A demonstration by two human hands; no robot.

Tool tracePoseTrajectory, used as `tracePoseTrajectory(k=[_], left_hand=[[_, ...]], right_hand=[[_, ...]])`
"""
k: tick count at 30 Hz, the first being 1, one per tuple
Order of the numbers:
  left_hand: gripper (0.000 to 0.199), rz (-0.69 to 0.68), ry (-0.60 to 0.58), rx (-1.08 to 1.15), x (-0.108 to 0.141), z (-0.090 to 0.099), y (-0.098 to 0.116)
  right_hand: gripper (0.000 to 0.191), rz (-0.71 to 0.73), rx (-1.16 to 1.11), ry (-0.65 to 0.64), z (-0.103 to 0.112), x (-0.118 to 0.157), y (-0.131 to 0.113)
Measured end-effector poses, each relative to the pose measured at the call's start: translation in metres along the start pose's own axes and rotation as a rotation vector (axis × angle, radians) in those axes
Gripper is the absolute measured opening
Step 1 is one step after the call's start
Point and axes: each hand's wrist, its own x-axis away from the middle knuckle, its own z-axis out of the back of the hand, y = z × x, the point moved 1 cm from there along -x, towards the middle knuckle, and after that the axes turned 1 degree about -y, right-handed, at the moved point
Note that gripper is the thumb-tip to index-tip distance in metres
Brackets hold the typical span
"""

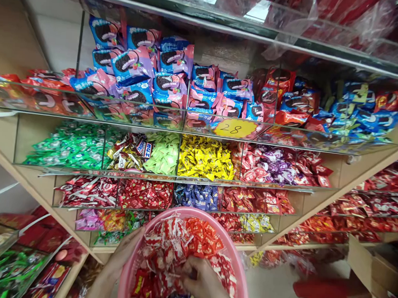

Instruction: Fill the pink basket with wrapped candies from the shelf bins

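Head view: beyond both hands I see a tiered, glass-divided pale-wood shelf (364,176). At the hands is a round pink plastic basket (238,260); I judge it fairly stiff, weighted by its load, best held at the rim. The left hand (125,249) lies along its left side, fingers too hidden to confirm a grip. The right hand (202,273) is half-curled inside, among red-and-white wrapped candies (168,232) (likely light and slippery, best pinched by the wrapper ends); whether it holds one, I can't tell. Beyond the hands, a yellow scalloped card (236,128) reads "28" and a small brown wrapper (145,147) "Snickers".
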Motion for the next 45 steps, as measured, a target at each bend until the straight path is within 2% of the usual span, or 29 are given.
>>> tracePoseTrajectory(k=[4,10,15,17,20,24,26,28,30,34,45], left_hand=[[0.045,0.037,-0.006,0.030,0.003,-0.002,0.003],[0.045,0.047,-0.055,0.036,0.010,-0.008,0.013],[0.045,0.051,-0.039,0.035,0.015,-0.013,0.017],[0.046,0.053,-0.025,0.032,0.017,-0.015,0.020],[0.046,0.066,-0.037,0.009,0.021,-0.017,0.024],[0.045,0.043,-0.031,0.005,0.023,-0.017,0.026],[0.043,0.046,-0.036,0.018,0.023,-0.017,0.024],[0.041,0.038,-0.045,0.038,0.023,-0.018,0.022],[0.037,0.019,-0.048,0.056,0.024,-0.019,0.020],[0.031,0.001,-0.050,0.075,0.024,-0.021,0.018],[0.034,-0.007,-0.044,0.076,0.021,-0.020,0.017]], right_hand=[[0.013,0.031,-0.040,-0.063,-0.013,-0.008,-0.006],[0.018,0.056,-0.103,0.010,-0.031,-0.022,-0.008],[0.018,0.052,-0.233,0.002,-0.032,-0.016,-0.006],[0.018,0.059,-0.256,0.012,-0.023,-0.014,-0.007],[0.021,0.081,-0.212,0.074,0.003,-0.019,-0.004],[0.024,0.114,-0.083,0.317,0.053,-0.045,0.013],[0.024,0.069,0.006,0.467,0.075,-0.063,0.025],[0.021,0.002,0.095,0.564,0.090,-0.080,0.037],[0.018,-0.040,0.147,0.603,0.095,-0.095,0.046],[0.022,-0.058,0.165,0.621,0.089,-0.112,0.055],[0.025,0.013,0.129,0.636,0.084,-0.127,0.062]])
